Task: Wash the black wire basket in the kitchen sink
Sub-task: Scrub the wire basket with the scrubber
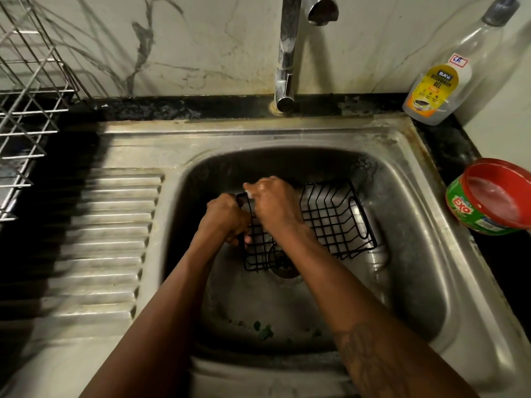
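The black wire basket (330, 222) lies tilted in the steel sink (416, 214), over the drain. My left hand (224, 216) grips the basket's left end, fingers curled round the wire. My right hand (273, 202) is curled against the same left end from above, wet and soapy, with a small pale thing, perhaps a scrubber, showing at its fingertips. What it holds is mostly hidden. No water runs from the tap (287, 53).
A dishwash gel bottle (442, 84) stands at the back right corner. An open red and green Exo soap tub (491, 196) sits on the right counter. A wire dish rack (26, 96) is at the left above the ribbed drainboard (109, 239). Green scraps (263, 330) lie in the basin.
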